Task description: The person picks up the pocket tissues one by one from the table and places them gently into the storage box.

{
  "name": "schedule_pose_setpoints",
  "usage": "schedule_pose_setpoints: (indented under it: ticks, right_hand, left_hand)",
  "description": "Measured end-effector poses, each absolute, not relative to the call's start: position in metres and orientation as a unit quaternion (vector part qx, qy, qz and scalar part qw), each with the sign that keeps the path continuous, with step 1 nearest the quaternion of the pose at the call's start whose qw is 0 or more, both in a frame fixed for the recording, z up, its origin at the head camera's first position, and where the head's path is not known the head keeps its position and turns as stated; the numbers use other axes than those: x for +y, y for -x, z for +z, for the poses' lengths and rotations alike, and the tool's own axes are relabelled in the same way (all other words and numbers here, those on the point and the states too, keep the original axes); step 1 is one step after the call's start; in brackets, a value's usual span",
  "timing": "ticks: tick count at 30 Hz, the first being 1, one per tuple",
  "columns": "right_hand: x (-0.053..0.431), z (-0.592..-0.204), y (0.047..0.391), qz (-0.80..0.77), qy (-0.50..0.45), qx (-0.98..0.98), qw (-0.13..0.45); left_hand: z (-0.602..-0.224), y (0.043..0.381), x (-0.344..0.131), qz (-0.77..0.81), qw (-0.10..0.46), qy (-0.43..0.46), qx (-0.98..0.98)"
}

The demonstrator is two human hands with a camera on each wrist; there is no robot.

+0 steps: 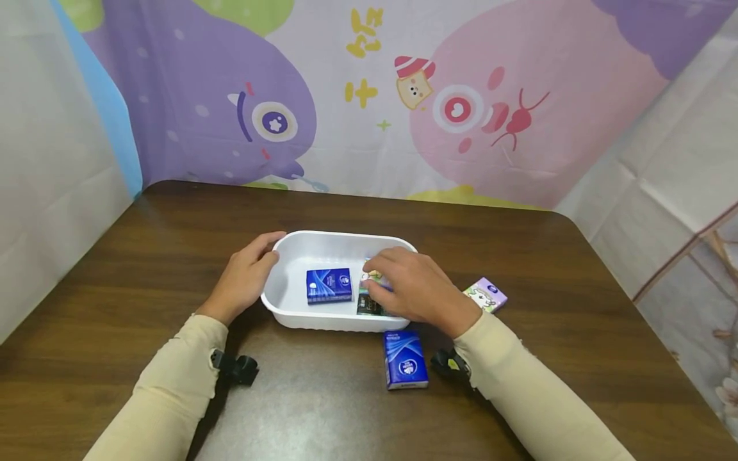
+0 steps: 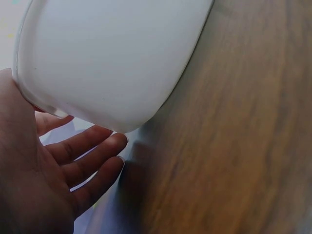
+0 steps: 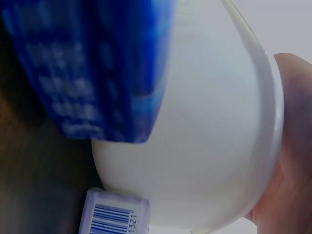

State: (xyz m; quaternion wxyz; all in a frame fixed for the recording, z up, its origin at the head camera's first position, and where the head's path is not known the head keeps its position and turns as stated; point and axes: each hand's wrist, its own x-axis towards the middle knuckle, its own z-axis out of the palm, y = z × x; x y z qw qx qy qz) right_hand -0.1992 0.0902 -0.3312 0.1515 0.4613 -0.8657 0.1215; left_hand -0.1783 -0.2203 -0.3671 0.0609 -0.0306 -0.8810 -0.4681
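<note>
A white plastic basin [image 1: 323,323] stands on the table between both hands. My left hand [image 1: 245,272] rests against its left end, thumb at the rim; in the left wrist view the fingers [image 2: 92,168] spread loosely along the outside. Reaching over the right end, my right hand [image 1: 412,285] pinches a cartoon-printed tissue pack [image 1: 376,276] inside, partly hidden by the fingers. Below it lies a dark tissue pack [image 1: 369,305], half covered. A blue tissue pack [image 1: 328,286] lies at the basin's middle.
Another blue tissue pack [image 1: 405,362] lies in front of the basin, large in the right wrist view. A lilac tissue pack [image 1: 487,294] lies to the right, partly behind the right wrist. A cartoon-printed curtain [image 1: 357,147] hangs behind the brown table [image 1: 144,256].
</note>
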Motion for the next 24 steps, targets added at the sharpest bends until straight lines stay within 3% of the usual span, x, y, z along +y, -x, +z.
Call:
schedule_pose_setpoints:
  ticks: [24]
  right_hand:
    - [0.113,-0.328,0.204,0.132,-0.410,-0.890,0.148]
  left_hand:
    - [-0.368,0.180,-0.219,-0.469,0.053,0.024,-0.881]
